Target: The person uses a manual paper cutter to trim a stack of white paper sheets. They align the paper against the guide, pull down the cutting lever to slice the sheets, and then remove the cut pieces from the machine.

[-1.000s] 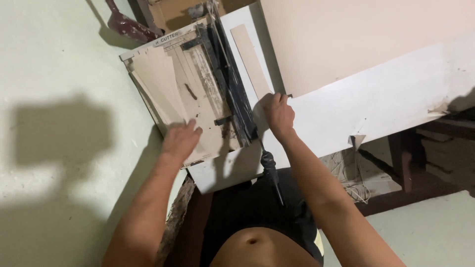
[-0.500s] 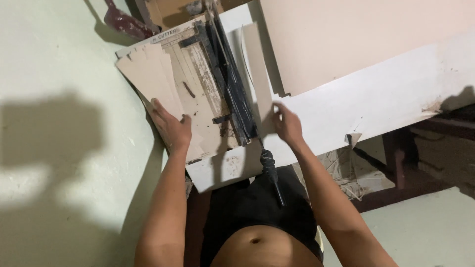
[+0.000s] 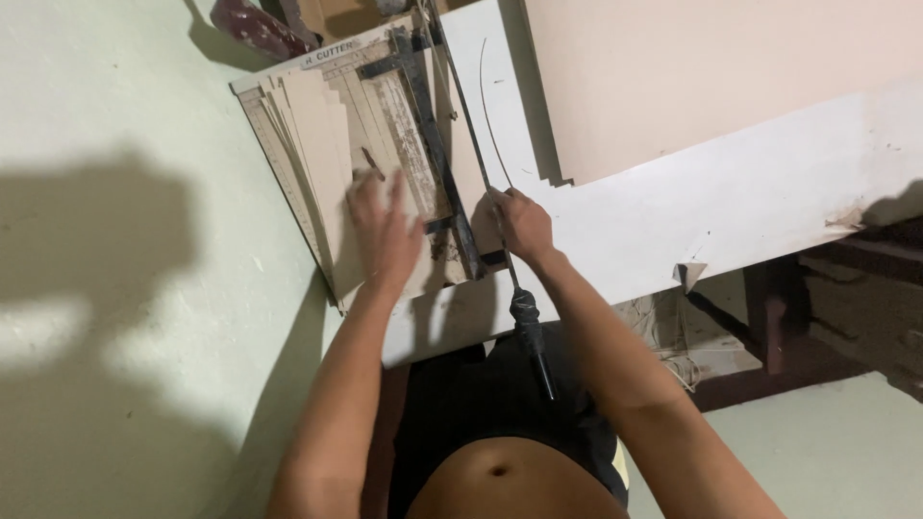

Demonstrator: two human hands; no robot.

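A paper cutter (image 3: 385,163) lies on the left end of a white bench (image 3: 750,202), its long axis running from near-right to far-left, roughly along the line of the person's arms. Its base board is pale and worn, with a ruled scale down its left edge and a printed label strip across its far end; the far corners are cut off by the top of the frame. A fanned stack of beige card strips (image 3: 312,144) lies lengthwise on the left half of the board, pointing the same way as the cutter.

The left hand (image 3: 385,231) rests flat on the strips and the board, fingers spread and pointing away from the person, its grip wide and closed on nothing. The right hand (image 3: 519,226) is just right of the black blade arm (image 3: 437,144); its grip is curled around the near end of a thin strip (image 3: 492,125) that stands on edge and bows away towards the far side. How tightly the fingers close on it is hard to make out.

The cutter's dark handle (image 3: 529,332) sticks out past the near edge of the bench towards the person's body. A large sheet of pale pink board (image 3: 702,77) lies on the bench to the right, cut off at the top and right. A dark red object (image 3: 252,24) at the far left is mostly out of frame. Below the bench on the right, tangled stringy material (image 3: 673,346) sits in shadow, unclear.
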